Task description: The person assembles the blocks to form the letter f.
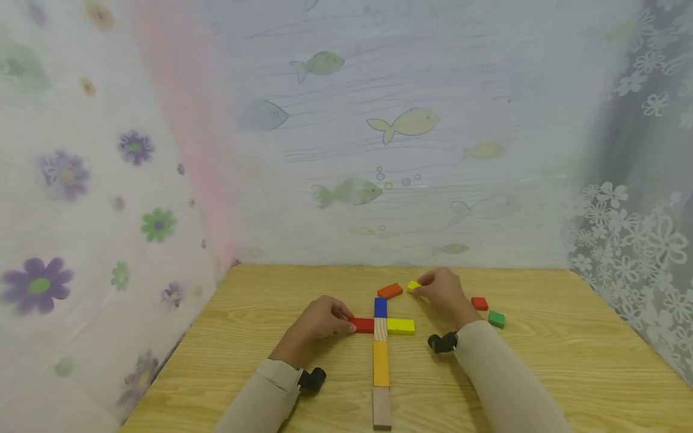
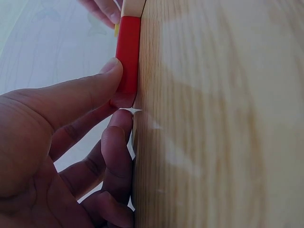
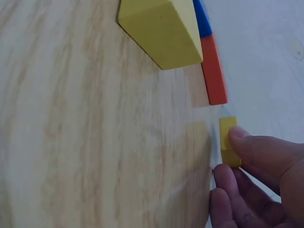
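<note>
My left hand (image 1: 320, 317) pinches the outer end of a red block (image 1: 364, 325) between thumb and fingers; in the left wrist view the thumb lies on its side. That block's other end meets a wood-coloured block (image 1: 381, 329), with a long yellow block (image 1: 401, 326) on the opposite side. Farther back, my right hand (image 1: 445, 293) holds a small yellow block (image 3: 230, 137) between thumb and fingertips. To its left, an orange block (image 1: 390, 291) lies slantwise behind a blue block (image 1: 381, 307).
An amber block (image 1: 381, 364) and a tan block (image 1: 381, 408) continue the column toward the near edge. A small red block (image 1: 479, 304) and a green block (image 1: 496, 319) lie to the right. A sheet with printed fish (image 1: 408, 123) hangs behind the wooden table (image 1: 227, 361).
</note>
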The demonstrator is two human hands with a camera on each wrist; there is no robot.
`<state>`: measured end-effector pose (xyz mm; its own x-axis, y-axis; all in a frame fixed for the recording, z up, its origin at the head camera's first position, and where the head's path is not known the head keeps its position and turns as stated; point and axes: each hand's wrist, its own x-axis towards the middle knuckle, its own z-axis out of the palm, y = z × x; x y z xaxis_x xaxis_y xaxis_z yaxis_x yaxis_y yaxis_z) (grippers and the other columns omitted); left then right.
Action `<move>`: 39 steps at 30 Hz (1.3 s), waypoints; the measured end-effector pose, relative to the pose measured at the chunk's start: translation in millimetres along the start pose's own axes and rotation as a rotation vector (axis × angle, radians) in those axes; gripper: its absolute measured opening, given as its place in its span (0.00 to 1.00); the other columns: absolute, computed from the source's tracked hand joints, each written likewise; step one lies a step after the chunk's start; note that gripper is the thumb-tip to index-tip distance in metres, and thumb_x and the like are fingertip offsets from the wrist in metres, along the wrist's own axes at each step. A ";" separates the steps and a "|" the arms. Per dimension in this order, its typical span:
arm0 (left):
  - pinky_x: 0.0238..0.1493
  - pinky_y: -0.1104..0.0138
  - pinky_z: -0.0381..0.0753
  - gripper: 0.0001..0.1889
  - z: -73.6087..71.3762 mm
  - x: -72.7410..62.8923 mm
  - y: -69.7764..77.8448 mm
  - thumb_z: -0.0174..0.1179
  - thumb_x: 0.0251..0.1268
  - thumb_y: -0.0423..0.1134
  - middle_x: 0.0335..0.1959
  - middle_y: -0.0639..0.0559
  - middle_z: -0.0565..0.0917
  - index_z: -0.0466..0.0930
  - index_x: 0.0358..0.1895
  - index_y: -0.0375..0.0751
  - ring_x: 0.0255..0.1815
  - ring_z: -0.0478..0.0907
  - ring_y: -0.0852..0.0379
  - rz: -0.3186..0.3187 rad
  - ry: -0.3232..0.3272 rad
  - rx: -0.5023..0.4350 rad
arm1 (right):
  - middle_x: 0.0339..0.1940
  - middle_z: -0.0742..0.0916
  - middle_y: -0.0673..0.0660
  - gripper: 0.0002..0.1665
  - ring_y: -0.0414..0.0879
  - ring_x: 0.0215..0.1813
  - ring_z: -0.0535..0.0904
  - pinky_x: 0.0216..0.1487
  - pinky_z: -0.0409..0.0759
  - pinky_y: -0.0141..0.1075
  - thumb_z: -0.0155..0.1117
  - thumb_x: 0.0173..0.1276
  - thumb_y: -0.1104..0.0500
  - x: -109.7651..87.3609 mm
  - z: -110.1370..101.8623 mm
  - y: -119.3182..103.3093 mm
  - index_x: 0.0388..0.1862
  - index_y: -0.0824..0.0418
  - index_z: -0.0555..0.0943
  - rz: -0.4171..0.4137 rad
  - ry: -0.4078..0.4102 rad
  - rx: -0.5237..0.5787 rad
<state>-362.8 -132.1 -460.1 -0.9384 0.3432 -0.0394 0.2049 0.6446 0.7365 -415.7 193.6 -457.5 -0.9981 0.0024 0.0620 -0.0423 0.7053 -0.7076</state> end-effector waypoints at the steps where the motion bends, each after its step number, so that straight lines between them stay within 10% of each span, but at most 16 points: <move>1: 0.34 0.63 0.81 0.09 0.3 0.1 0.1 0.77 0.59 0.43 0.35 0.55 0.86 0.91 0.41 0.50 0.32 0.80 0.55 0.001 -0.001 0.001 | 0.53 0.88 0.62 0.20 0.59 0.58 0.82 0.61 0.81 0.52 0.77 0.66 0.55 -0.4 -0.2 -0.8 0.53 0.64 0.88 -0.001 -0.002 -0.005; 24: 0.35 0.63 0.82 0.09 -0.3 1.7 -0.3 0.77 0.60 0.44 0.36 0.54 0.86 0.91 0.42 0.50 0.33 0.80 0.54 0.000 -0.007 -0.005 | 0.58 0.88 0.63 0.33 0.58 0.60 0.82 0.64 0.79 0.54 0.77 0.66 0.52 -1.6 4.2 4.8 0.67 0.62 0.80 0.066 -0.024 0.093; 39: 0.34 0.63 0.81 0.09 0.9 1.8 -2.7 0.77 0.59 0.44 0.35 0.54 0.85 0.91 0.41 0.50 0.32 0.79 0.54 0.000 -0.003 0.005 | 0.54 0.89 0.60 0.23 0.60 0.62 0.81 0.67 0.76 0.58 0.74 0.68 0.53 -5.8 6.1 4.8 0.59 0.59 0.86 0.063 -0.021 0.090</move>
<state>-364.8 -132.6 -462.7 -0.9375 0.3455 -0.0414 0.2063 0.6477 0.7334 -410.4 192.7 -465.5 -0.9996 0.0294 0.0015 0.0176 0.6378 -0.7700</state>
